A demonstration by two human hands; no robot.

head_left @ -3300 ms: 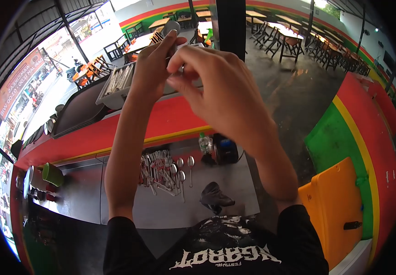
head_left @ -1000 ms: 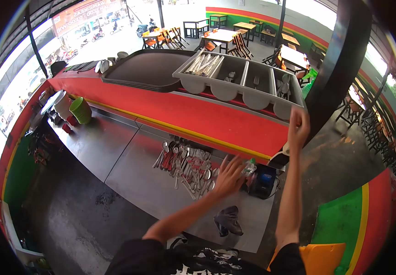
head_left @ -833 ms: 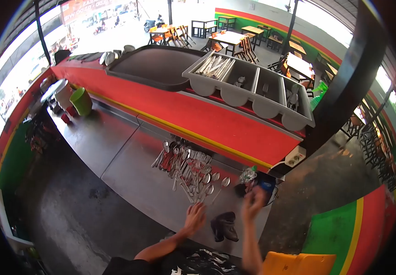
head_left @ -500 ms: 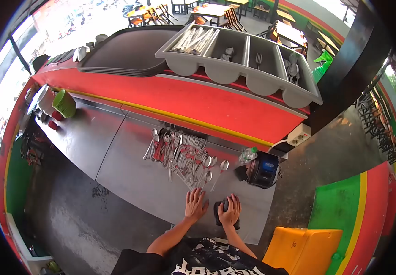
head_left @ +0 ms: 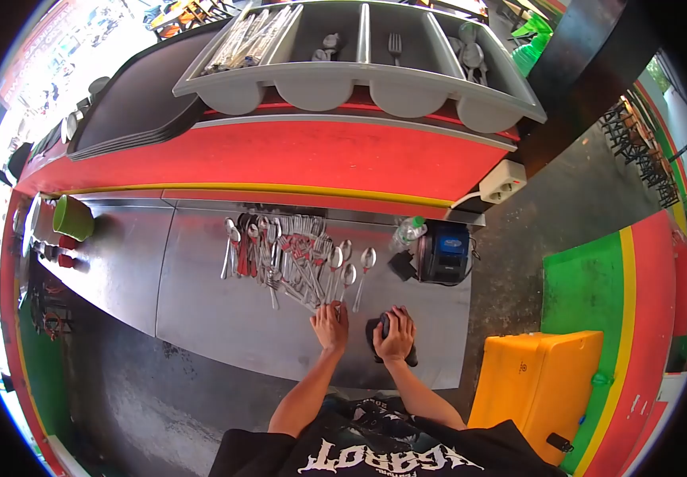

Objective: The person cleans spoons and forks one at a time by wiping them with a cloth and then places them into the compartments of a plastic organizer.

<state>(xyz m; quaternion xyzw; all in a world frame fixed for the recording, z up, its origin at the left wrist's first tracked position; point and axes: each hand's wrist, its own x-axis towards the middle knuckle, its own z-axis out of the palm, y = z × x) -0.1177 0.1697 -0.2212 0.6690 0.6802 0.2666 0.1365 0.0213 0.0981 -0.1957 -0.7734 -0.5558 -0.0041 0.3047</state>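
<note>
Right fingers [head_left: 407, 321] gripped cloth [head_left: 374, 332] on the worktop [head_left: 224, 318]; left fingers [head_left: 323, 315], I couldn't tell. A box [head_left: 518, 385] stood at 4 o'clock.

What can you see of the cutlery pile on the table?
The cutlery pile holds shiny, metal-looking spoons and forks, tinged red in places, overlapping at mixed angles on the table. Spoons at its right lie looser, bowls at the far end. The left hand is at its near edge; its grip is unclear.
</note>
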